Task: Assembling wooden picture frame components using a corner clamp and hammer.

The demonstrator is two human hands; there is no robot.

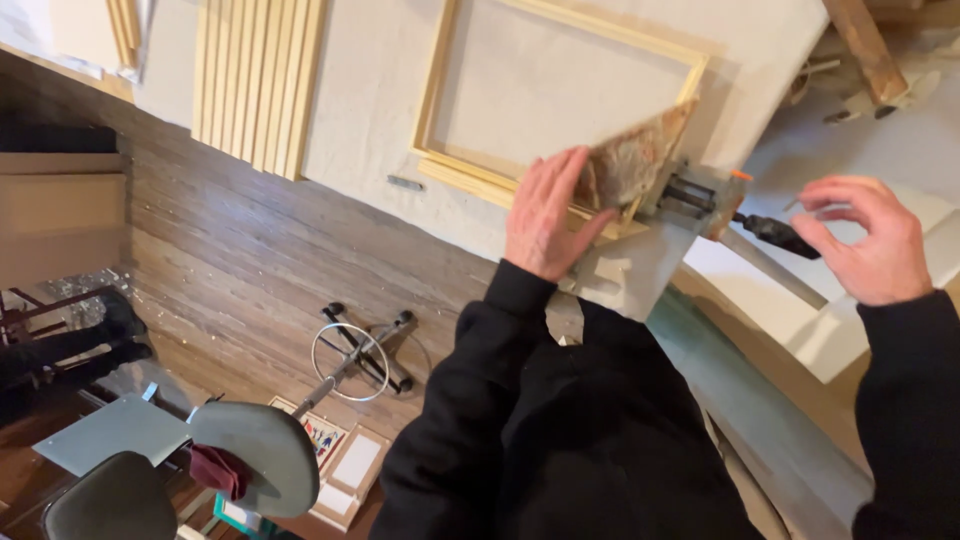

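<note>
- The wooden stretcher frame (560,90) lies flat on the counter (380,120), which is covered with a pale cloth. Pale canvas fills the inside of the frame.
- On the near right corner of the frame lies a brown triangular block (632,160) with a worn, mottled surface.
- The left hand (548,215) rests flat on this corner of the frame, with its fingers (572,170) stretched out and slightly spread. The fingertips touch the edge of the triangular block. The hand presses down and does not close around anything.
- Just beside the same corner, to the right, a clamp (715,200) with a grey metal head, an orange part and a black handle (778,235) stands against the frame. A long grey bar (775,270) runs from it toward the person.
- The right hand (868,240) is in the air to the right of the frame, near the end of the black handle but apart from it. Its fingers (830,190) are curled and half open, and they hold nothing.
- To the left of the frame, on the counter, a bundle of light wooden bars (258,80) lies side by side. A small grey metal piece (406,183) lies between these bars and the frame.
- Below the frame and left of the person, the dark wooden floor (230,260) is visible. On it stands a stool (260,450) with a grey seat and a metal foot ring, and small framed pictures (340,460) lie beside its base.
- The person wears black sleeves (470,420).
</note>
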